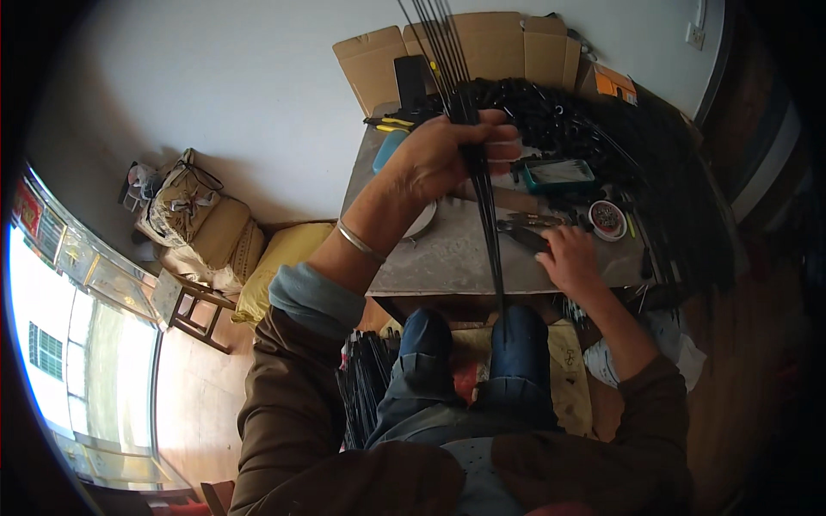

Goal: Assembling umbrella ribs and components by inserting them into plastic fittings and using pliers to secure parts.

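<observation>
My left hand (443, 150) is raised over the table, its fingers wrapped round a bundle of long, thin black rods (486, 219). Above the hand the rods fan apart, while their lower ends come together and hang down over my knees. On the table's near part, my right hand (572, 262) lies with its fingers bent and somewhat apart. Right beside its thumb and forefinger is a dark, flat tool (523, 236), whose exact kind I cannot make out. No grip on it shows.
A heap of black parts (542, 116) covers the table's back, before cardboard flaps (370, 64). More black rods (680, 189) spread along the right side. Near my right hand are a green tray (557, 175) and a round tub (607, 220). Another rod bundle (366, 378) stands beside my left leg.
</observation>
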`<state>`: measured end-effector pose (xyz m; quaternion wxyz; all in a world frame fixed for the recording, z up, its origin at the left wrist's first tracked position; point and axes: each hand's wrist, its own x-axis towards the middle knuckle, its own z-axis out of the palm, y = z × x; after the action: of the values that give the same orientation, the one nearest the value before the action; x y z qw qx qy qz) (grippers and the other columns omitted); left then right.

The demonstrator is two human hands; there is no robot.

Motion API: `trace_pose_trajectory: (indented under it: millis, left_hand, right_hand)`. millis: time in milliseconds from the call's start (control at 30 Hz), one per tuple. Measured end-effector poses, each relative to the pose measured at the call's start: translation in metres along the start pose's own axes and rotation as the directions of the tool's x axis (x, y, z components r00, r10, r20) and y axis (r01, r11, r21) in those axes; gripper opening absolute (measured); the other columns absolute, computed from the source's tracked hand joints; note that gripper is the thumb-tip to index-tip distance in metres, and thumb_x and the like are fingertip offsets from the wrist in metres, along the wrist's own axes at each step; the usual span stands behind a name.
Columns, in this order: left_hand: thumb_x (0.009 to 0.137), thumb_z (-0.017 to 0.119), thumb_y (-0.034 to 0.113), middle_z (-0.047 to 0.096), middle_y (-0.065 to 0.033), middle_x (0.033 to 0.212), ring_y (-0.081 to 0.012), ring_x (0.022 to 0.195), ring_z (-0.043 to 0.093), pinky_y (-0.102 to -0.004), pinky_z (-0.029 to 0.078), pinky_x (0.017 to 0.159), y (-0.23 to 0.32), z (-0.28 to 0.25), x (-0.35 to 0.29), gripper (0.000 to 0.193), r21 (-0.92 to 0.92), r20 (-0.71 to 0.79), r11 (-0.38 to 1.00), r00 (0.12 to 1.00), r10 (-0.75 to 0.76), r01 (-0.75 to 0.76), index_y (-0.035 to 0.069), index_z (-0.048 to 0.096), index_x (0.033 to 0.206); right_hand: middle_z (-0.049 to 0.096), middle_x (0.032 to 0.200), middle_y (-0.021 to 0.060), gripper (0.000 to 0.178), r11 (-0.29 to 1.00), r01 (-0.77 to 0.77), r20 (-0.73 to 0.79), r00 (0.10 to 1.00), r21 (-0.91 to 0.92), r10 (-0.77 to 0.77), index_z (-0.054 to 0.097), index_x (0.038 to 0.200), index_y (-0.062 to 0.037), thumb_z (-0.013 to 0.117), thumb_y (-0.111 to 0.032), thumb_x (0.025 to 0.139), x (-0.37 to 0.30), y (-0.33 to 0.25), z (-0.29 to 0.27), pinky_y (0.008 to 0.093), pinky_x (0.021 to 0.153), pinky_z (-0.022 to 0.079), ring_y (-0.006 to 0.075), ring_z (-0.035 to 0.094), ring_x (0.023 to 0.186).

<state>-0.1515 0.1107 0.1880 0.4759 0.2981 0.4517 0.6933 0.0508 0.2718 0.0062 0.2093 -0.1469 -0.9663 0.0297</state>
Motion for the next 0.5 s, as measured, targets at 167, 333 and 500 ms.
trace_pose_trajectory:
  millis: [167,333,500]
  left_hand:
    - [0.095,0.048,0.006,0.064,-0.0164,0.114,-0.0302,0.103,0.064,-0.0458,0.050,0.092,-0.008,0.006,-0.027,0.035,-0.041,0.227,0.991,0.967,-0.112,0.124,0.002,0.048,0.130]
    - [0.093,0.050,0.005,0.065,-0.0206,0.109,-0.0340,0.102,0.064,-0.0464,0.051,0.089,-0.013,0.012,-0.061,0.033,-0.018,0.385,0.990,0.915,-0.124,0.142,-0.001,0.052,0.125]
    - [0.092,0.050,0.003,0.063,-0.0280,0.104,-0.0408,0.102,0.063,-0.0476,0.051,0.087,-0.008,0.003,-0.082,0.027,-0.008,0.404,1.000,0.915,-0.010,0.015,-0.005,0.055,0.117]
  right_hand:
    - [0.056,0.120,0.0115,0.056,0.904,0.139,-0.289,0.957,0.405,-0.017,0.053,0.124,-0.0084,0.075,-0.021,0.074,0.053,-0.007,-0.055,0.0413,0.088,0.043,0.0283,0.053,0.111]
    - [0.057,0.083,-0.0002,0.032,0.081,-0.357,0.364,0.882,0.931,-0.299,0.051,0.118,-0.0074,0.057,-0.013,0.087,0.097,-0.072,-0.087,0.0269,0.073,0.047,0.0109,0.058,0.077]
    - [0.069,0.087,0.0077,0.015,0.493,0.121,-0.019,0.978,0.861,-0.206,0.067,0.097,-0.0051,0.062,-0.017,0.088,0.106,-0.062,-0.030,0.0273,0.072,0.048,0.0136,0.063,0.081]
